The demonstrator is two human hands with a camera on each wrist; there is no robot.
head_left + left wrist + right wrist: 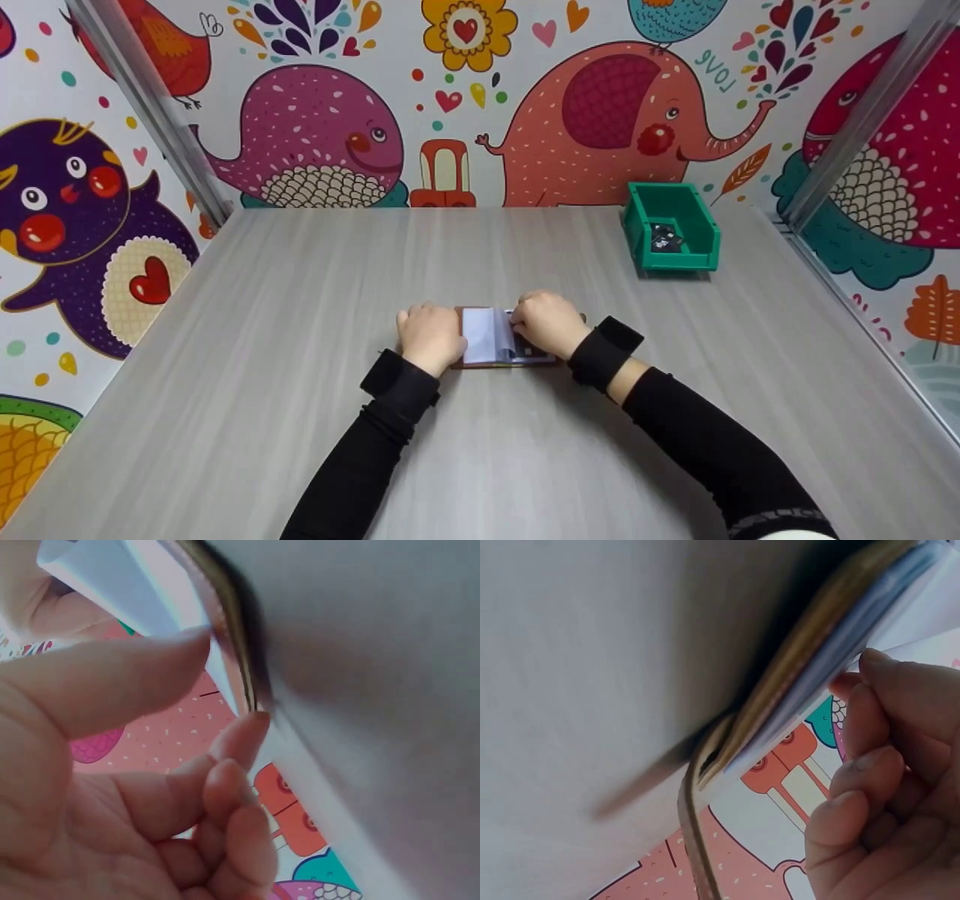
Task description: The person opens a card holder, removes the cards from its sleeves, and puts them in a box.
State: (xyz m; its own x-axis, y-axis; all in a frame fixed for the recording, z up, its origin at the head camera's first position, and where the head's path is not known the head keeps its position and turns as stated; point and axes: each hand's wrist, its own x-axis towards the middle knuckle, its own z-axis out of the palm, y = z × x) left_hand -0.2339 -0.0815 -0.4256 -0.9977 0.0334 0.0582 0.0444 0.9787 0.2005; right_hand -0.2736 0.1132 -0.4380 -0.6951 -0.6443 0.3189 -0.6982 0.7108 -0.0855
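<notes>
A small card holder (pixel 466 366) with a brown cover lies open on the table in front of me. Its left side shows a whitish translucent sleeve page (pixel 478 335), and a dark card with white marks (pixel 528 350) shows at the right. My left hand (pixel 431 337) grips the left cover edge, thumb on the inside and index finger at the outer edge (pixel 240 664). Between thumb and index finger, my right hand (pixel 551 322) pinches the edge of a sleeve page, which stands partly lifted. A brown closure strap (pixel 691 821) sticks out from the cover's right side.
A green open-front bin (pixel 679 262) stands at the back right of the table (pixel 300 285), with several black cards (pixel 664 238) inside. Patterned walls (pixel 465 90) rise behind and at both sides, with metal posts (pixel 154 112) at the corners.
</notes>
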